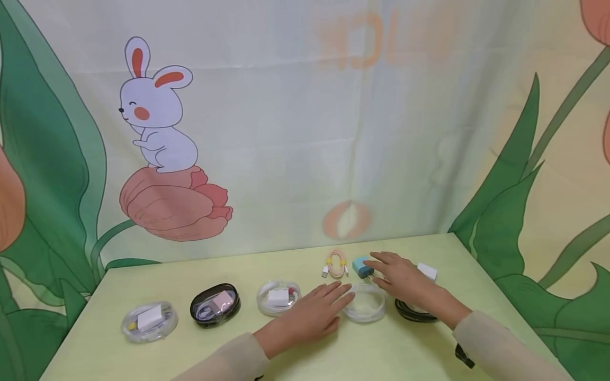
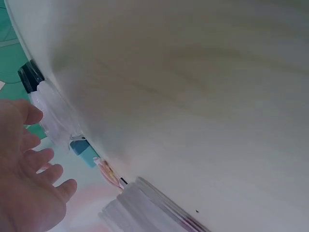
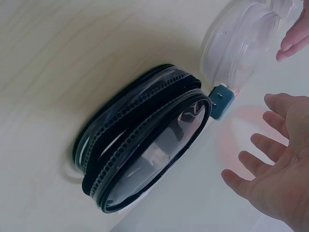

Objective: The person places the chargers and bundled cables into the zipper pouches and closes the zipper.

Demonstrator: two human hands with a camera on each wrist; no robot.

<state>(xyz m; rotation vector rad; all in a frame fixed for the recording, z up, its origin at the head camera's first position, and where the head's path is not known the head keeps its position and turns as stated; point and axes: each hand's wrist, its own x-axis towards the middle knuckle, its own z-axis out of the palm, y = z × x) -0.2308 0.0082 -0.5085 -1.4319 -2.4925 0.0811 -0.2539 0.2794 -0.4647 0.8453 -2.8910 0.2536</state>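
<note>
In the head view my left hand [image 1: 312, 313] hovers with fingers extended beside a see-through round pouch [image 1: 364, 317]. My right hand [image 1: 405, 278], fingers spread and slightly bent, is above the table near a blue charger plug [image 1: 362, 268] with metal prongs. Whether its fingertips touch the plug cannot be told there; the right wrist view has that hand [image 3: 275, 159] apart from the blue plug [image 3: 222, 101]. Left of the plug lies a coiled pink cable [image 1: 336, 264] with yellow ties. A black-rimmed transparent pouch [image 3: 145, 140] sits under my right forearm, partly hidden in the head view.
A white charger [image 1: 427, 271] stands behind my right wrist. Leftward are a transparent pouch with a white charger [image 1: 278, 297], a black-rimmed pouch with a pink charger [image 1: 222, 301], and another transparent pouch with a white charger [image 1: 150, 318]. A printed curtain [image 1: 286, 159] hangs behind the table.
</note>
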